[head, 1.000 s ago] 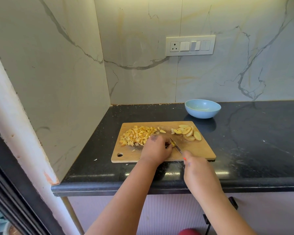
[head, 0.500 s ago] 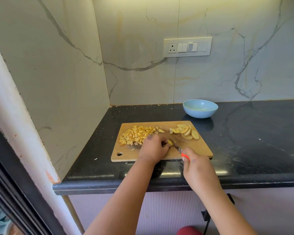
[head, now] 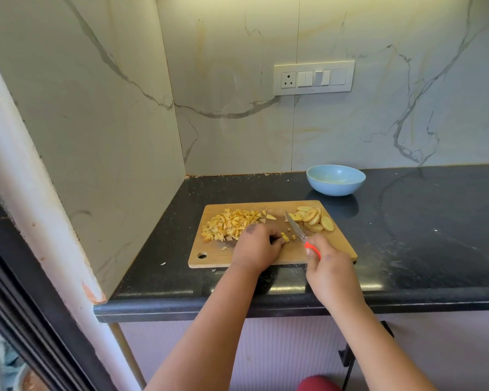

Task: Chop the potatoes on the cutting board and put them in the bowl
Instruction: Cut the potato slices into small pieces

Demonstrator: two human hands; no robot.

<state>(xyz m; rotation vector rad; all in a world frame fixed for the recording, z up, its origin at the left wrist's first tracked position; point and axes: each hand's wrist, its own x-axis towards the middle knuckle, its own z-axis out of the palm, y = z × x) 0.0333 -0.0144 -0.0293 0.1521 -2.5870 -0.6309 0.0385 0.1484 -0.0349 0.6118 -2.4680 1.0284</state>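
A wooden cutting board (head: 336, 244) lies on the black counter. A heap of diced potato (head: 232, 223) covers its left part and several potato slices (head: 314, 218) lie at its right rear. My left hand (head: 256, 246) rests on the board with curled fingers pinching a small potato piece (head: 285, 237). My right hand (head: 329, 266) grips the red handle of a knife (head: 295, 227); the blade is raised, pointing toward the slices. A light blue bowl (head: 335, 180) stands behind the board, with nothing visible inside.
The black counter (head: 421, 235) runs on to the right. Marble walls close the back and left side, with a switch plate (head: 314, 78) on the back wall. A white pillar (head: 26, 193) stands at the left.
The knife blade has lifted off the piece under my left hand and now points further back toward the slices. A few small cut bits lie beside my left fingers.
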